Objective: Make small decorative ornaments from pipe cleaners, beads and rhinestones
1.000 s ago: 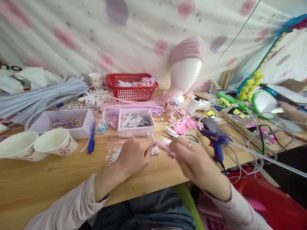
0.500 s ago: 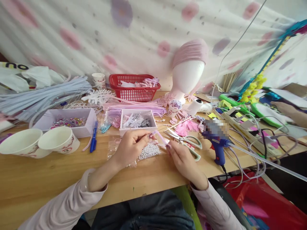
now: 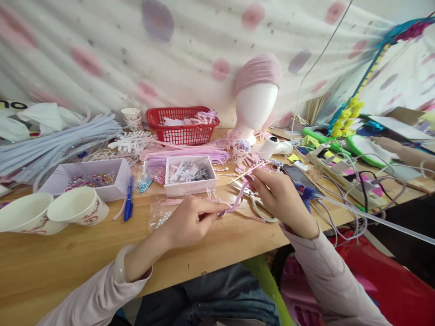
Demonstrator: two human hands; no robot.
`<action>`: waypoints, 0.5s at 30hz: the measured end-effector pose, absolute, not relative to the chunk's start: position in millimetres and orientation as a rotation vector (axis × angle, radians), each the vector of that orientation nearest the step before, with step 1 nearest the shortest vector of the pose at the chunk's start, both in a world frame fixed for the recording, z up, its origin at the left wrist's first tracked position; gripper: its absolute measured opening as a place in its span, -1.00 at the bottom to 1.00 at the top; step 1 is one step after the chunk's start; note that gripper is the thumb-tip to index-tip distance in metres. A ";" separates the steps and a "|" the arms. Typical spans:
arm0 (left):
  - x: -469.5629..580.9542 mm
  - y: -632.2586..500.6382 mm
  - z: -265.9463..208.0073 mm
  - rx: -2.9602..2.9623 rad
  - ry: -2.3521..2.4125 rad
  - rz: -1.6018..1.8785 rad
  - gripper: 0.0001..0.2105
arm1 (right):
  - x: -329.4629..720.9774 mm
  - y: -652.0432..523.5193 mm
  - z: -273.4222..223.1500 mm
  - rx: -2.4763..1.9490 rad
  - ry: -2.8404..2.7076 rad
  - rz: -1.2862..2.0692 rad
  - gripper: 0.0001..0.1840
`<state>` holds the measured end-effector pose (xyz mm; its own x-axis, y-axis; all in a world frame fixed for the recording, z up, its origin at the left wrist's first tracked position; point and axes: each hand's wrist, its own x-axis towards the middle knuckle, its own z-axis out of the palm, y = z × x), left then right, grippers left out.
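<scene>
Between my two hands runs a bent lilac pipe cleaner. My left hand pinches its lower end between thumb and fingers, above the wooden table. My right hand holds its upper end, over the scissors, whose blades are partly covered. A clear bag of white pearl beads lies under my left hand, mostly hidden by it. Just behind is a white box holding white and silver pieces. The blue glue gun sits right of my right hand, its handle partly hidden.
Paper cups, a blue pen and a box of gems are at left. A red basket and a mannequin head stand behind. Cables and a power strip lie at right, near another person's arm.
My right hand has moved up and right, over the scissors. My left hand is slightly lower. The pipe cleaner between them shows a longer, bent stretch. The view has shifted slightly right.
</scene>
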<state>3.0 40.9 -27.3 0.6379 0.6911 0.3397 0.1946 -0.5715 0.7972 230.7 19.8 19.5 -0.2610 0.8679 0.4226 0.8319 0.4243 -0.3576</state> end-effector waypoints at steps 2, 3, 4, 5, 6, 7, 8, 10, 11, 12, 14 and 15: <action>2.4 41.6 -25.2 1.949 0.664 0.796 -0.69 | 233.6 29.0 6.5 -1.479 -2.118 0.186 -0.61; 2.3 42.2 -24.5 1.868 0.667 0.790 -0.72 | 232.7 29.9 -2.1 -1.491 -2.116 0.244 -0.61; 2.5 43.1 -24.2 1.801 0.671 0.798 -0.75 | 230.3 28.2 -11.4 -1.494 -2.117 0.288 -0.61; 2.8 44.2 -24.2 1.750 0.673 0.828 -0.78 | 226.6 24.1 -20.9 -1.492 -2.119 0.300 -0.62; 3.3 45.3 -24.6 1.714 0.678 0.878 -0.81 | 221.9 18.0 -30.1 -1.490 -2.126 0.306 -0.63; 3.9 46.4 -25.6 1.687 0.689 0.947 -0.83 | 216.4 10.7 -38.3 -1.484 -2.128 0.311 -0.63; 4.6 47.4 -27.2 1.666 0.713 1.019 -0.84 | 210.2 2.6 -45.2 -1.468 -2.132 0.319 -0.64; 6.0 48.4 -32.4 1.657 0.788 1.142 -0.83 | 197.1 -13.0 -53.3 -1.419 -2.178 0.292 -0.69; 6.6 48.4 -35.8 1.682 0.835 1.184 -0.83 | 190.6 -19.5 -53.9 -1.374 -2.228 0.266 -0.70; 7.0 48.1 -39.6 1.737 0.881 1.213 -0.82 | 184.9 -24.6 -52.1 -1.321 -2.286 0.239 -0.70; 7.2 47.1 -46.9 1.922 0.959 1.238 -0.79 | 177.8 -30.4 -41.8 -1.219 -2.391 0.189 -0.70; 6.8 46.7 -49.8 2.028 0.984 1.221 -0.78 | 177.3 -30.9 -33.9 -1.179 -2.423 0.163 -0.69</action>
<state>6.8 46.7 -49.8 0.3128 0.8181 0.4825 0.2978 -0.5669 0.7681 177.3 -30.9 -33.9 -0.5406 0.7722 0.3337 0.7207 0.6298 -0.2899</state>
